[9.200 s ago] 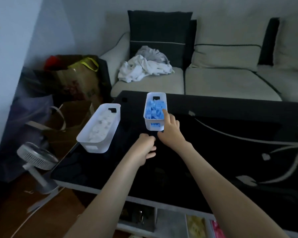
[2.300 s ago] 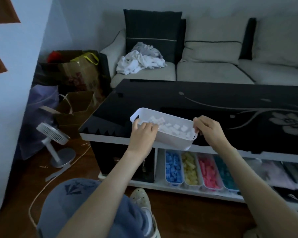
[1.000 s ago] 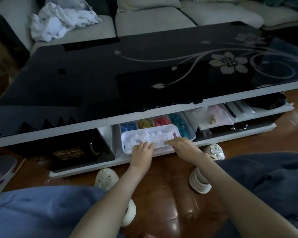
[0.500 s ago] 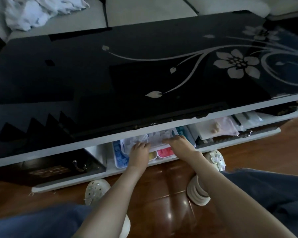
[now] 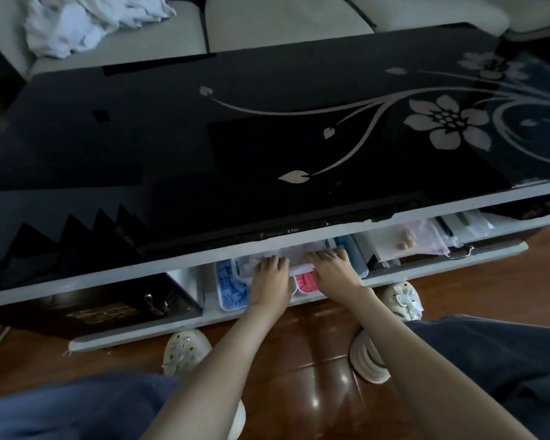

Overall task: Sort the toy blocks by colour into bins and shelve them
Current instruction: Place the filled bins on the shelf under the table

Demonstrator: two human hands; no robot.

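Note:
The white bin of white blocks (image 5: pixel 294 257) lies crosswise on top of the other bins on the low shelf (image 5: pixel 185 325) under the black table top. My left hand (image 5: pixel 272 281) and my right hand (image 5: pixel 332 269) both grip its near rim. Beneath it I see a bin of blue blocks (image 5: pixel 232 287) at the left, a bin of pink blocks (image 5: pixel 307 282) between my hands, and a teal bin (image 5: pixel 351 252) at the right. The white bin's far half is hidden by the table's edge.
The black glass table top (image 5: pixel 267 138) with a flower pattern overhangs the shelf. Plastic bags and papers (image 5: pixel 423 239) fill the shelf's right part; a dark drawer (image 5: pixel 108 309) is at the left. My shoes and knees are on the wooden floor; a sofa stands behind.
I carried the white bin down from the table top to the shelf and slid it further in over the coloured bins; both hands have stayed on it.

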